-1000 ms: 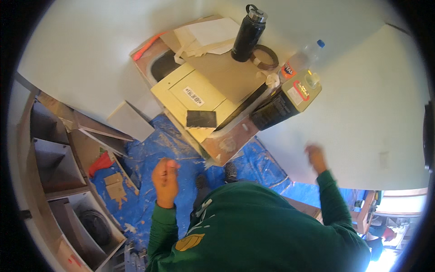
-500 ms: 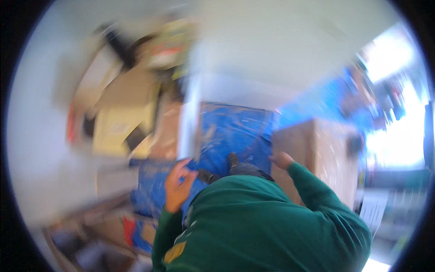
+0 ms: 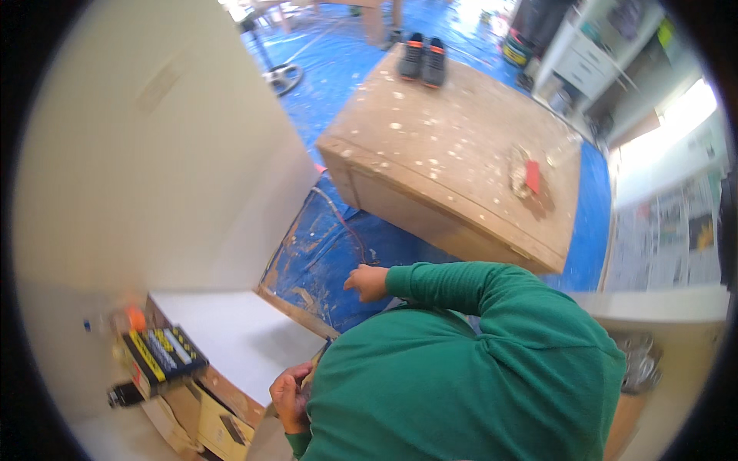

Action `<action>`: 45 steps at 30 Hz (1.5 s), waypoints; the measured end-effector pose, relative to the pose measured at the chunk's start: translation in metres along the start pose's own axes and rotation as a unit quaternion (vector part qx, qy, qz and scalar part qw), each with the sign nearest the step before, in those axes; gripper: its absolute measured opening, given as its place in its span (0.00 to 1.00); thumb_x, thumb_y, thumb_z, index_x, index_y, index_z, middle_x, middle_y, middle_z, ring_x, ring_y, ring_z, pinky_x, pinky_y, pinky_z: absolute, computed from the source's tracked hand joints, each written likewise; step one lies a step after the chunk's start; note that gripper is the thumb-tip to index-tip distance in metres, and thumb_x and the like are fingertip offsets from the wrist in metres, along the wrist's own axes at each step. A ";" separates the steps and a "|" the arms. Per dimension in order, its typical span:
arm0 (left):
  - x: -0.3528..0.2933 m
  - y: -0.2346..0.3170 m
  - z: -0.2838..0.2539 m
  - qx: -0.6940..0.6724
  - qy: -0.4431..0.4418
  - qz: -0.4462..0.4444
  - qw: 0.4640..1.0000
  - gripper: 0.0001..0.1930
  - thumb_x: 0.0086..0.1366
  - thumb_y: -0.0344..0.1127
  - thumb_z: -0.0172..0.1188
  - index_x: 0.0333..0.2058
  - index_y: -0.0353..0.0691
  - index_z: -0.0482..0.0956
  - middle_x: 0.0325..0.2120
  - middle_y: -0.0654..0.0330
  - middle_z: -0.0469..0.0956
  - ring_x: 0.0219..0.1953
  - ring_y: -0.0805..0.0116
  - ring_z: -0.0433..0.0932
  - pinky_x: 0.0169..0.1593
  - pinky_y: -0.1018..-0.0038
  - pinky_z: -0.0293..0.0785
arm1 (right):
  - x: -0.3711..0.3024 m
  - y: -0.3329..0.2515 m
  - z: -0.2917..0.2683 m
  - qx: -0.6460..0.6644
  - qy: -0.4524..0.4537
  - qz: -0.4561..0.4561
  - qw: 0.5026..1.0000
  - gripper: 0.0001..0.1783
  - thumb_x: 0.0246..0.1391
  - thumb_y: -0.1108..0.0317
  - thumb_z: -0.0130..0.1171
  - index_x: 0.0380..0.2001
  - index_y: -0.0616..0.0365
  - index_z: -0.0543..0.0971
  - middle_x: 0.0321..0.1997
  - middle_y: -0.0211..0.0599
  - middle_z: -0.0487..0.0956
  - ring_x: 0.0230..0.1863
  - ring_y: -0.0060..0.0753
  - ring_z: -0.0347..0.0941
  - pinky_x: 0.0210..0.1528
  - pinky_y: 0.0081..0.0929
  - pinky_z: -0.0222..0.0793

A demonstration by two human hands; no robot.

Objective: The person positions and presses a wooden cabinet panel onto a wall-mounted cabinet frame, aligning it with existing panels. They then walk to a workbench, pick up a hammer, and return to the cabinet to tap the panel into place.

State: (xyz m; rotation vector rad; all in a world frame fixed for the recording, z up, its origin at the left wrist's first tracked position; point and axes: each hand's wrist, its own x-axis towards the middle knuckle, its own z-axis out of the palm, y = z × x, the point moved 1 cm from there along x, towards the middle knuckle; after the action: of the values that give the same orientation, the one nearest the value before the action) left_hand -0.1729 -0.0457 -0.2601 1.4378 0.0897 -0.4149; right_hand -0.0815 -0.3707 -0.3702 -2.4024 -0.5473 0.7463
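Observation:
My left hand (image 3: pixel 288 396) is low in the view, close to my belly. Its fingers are slightly bent and apart, and nothing shows in it. In front of my body, over the blue floor sheet (image 3: pixel 330 253), hangs my right hand (image 3: pixel 367 283), its fingers loosely curled with nothing visible in them. Beyond it stands a large wooden box (image 3: pixel 461 131), its top spotted with pale splashes. On that top are a pair of dark shoes (image 3: pixel 422 61) with orange linings at the far end, and a small red piece (image 3: pixel 532 177) by a pale lump at the right.
A pale upright panel (image 3: pixel 192 154) rises on the left. Below it are a white surface (image 3: pixel 231 330) and a black-and-yellow box (image 3: pixel 163 357). A reddish cord (image 3: pixel 346 223) lies on the sheet. White drawers (image 3: pixel 584 65) stand far right; newspaper (image 3: pixel 665 238) covers the surface nearer me.
My view has swung to the right, bringing the wooden box's top into sight. My right hand has come in front of my body; my left hand is lower, by my belly.

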 end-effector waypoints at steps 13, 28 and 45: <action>0.070 0.018 0.224 0.172 -0.161 0.016 0.972 0.18 0.68 0.35 0.57 0.53 0.34 0.76 0.42 0.54 0.79 0.46 0.66 0.76 0.53 0.71 0.70 | -0.185 0.129 -0.033 0.190 0.124 0.158 0.961 0.14 0.54 0.58 0.63 0.37 0.57 0.82 0.37 0.49 0.82 0.42 0.54 0.78 0.46 0.45 0.72; 0.010 0.166 0.359 -0.011 -0.571 0.115 0.813 0.23 0.70 0.49 0.54 0.20 0.40 0.76 0.17 0.62 0.74 0.31 0.62 0.77 0.44 0.60 0.73 | -0.382 0.165 0.200 0.331 0.260 0.432 0.797 0.12 0.51 0.61 0.63 0.32 0.58 0.82 0.33 0.47 0.82 0.38 0.48 0.79 0.43 0.42 0.73; -0.164 0.153 0.415 -0.369 -0.761 -0.043 0.532 0.23 0.72 0.45 0.51 0.41 0.25 0.82 0.44 0.42 0.80 0.44 0.44 0.78 0.48 0.52 0.75 | -0.502 -0.025 0.459 0.495 0.290 0.627 0.527 0.18 0.56 0.57 0.62 0.45 0.58 0.81 0.47 0.46 0.81 0.48 0.48 0.76 0.51 0.46 0.72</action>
State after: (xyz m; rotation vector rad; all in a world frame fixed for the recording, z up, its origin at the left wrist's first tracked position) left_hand -0.3522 -0.4008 -0.0065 -0.1532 -0.9921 -1.3926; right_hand -0.7506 -0.4354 -0.4777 -1.3261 1.6440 0.3994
